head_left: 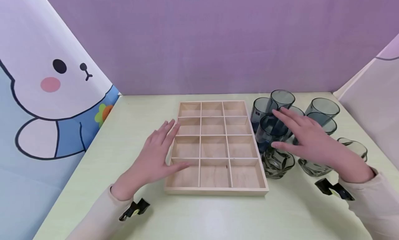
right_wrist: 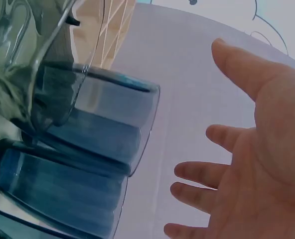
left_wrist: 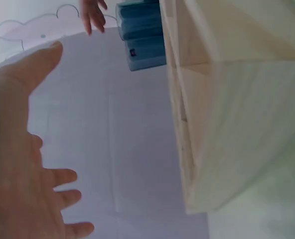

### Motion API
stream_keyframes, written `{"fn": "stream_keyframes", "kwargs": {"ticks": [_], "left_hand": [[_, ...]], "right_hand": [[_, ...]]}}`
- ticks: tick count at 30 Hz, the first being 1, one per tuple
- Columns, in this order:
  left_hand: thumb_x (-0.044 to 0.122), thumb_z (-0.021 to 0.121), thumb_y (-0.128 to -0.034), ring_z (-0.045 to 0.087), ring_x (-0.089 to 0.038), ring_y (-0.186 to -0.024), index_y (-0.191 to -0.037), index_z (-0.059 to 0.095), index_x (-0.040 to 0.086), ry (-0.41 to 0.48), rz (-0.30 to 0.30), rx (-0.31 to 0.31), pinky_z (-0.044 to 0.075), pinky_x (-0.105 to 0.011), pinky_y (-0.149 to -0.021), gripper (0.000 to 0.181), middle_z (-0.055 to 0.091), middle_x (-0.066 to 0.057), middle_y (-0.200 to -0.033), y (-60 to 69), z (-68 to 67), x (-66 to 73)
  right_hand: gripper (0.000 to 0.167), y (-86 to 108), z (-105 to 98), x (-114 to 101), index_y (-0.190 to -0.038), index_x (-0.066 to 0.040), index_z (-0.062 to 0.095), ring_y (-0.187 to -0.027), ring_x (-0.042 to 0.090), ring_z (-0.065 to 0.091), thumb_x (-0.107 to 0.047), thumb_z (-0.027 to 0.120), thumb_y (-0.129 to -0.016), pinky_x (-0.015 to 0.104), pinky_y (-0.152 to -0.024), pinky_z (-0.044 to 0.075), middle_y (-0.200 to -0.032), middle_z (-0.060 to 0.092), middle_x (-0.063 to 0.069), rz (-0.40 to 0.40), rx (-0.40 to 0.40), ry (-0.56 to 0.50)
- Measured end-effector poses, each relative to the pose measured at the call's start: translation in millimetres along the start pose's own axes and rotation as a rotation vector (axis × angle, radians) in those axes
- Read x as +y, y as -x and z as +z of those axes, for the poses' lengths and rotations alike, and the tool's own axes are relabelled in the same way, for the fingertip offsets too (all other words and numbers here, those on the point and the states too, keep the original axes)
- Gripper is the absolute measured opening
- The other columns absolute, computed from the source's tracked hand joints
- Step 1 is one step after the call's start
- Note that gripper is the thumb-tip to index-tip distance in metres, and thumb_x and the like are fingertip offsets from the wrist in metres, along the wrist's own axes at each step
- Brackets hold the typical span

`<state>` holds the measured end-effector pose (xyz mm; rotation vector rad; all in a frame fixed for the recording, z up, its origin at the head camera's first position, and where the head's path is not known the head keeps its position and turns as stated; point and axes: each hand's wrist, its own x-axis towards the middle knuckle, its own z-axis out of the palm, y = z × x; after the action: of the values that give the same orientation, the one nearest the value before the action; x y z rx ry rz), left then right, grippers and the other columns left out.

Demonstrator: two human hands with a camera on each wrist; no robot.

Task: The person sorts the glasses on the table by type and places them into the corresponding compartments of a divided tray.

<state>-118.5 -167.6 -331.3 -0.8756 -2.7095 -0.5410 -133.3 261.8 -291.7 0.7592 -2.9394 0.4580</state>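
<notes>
A light wooden tray [head_left: 215, 190] with a grid of compartments lies flat on the table. My left hand [head_left: 152, 157] hovers by its left side, fingers extended and thumb over the near-left compartment. To the tray's right stands a group of drinking glasses. Blue-tinted tall glasses [head_left: 265, 138] are at the back, and a wavy greenish glass [head_left: 276, 163] is closer to me. Above them, my right hand [head_left: 308, 139] spreads its fingers and holds nothing; it partly hides several glasses. In the right wrist view, a blue glass [right_wrist: 107, 124] stands apart from the fingers.
Another wavy glass [head_left: 353, 148] and a tall grey-blue glass [head_left: 325, 106] stand on the right side of the table [head_left: 202, 215]. A purple cloth [head_left: 218, 42] rises behind the table, with a cartoon-print cloth [head_left: 34, 105] on the left. Each wrist carries a small black clip.
</notes>
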Motion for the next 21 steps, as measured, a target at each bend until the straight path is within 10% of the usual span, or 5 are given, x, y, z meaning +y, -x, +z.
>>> {"fn": "stream_keyframes", "kwargs": {"ticks": [16, 21], "left_hand": [[0.038, 0.090, -0.0713, 0.020, -0.036, -0.147, -0.160, 0.003, 0.020, 0.366, -0.190, -0.028, 0.029, -0.063, -0.109, 0.126, 0.018, -0.012, -0.163, 40.7, 10.1, -20.9], [0.021, 0.094, -0.0654, 0.023, -0.039, -0.145, -0.160, 0.001, 0.020, 0.486, -0.145, 0.036, 0.029, -0.064, -0.106, 0.133, 0.023, -0.015, -0.161, 54.8, 21.8, -29.5]], "right_hand": [[0.091, 10.3, -8.1, 17.8, -0.157, -0.007, 0.022, -0.136, 0.050, 0.031, -0.022, 0.079, -0.087, 0.068, -0.105, 0.026, -0.153, 0.032, 0.027, 0.100, 0.147, -0.242], [0.084, 13.7, -8.9, 28.4, -0.156, -0.009, 0.027, -0.123, 0.050, 0.044, -0.016, 0.077, -0.088, 0.029, -0.094, 0.045, -0.146, 0.042, 0.028, 0.146, 0.222, -0.292]]}}
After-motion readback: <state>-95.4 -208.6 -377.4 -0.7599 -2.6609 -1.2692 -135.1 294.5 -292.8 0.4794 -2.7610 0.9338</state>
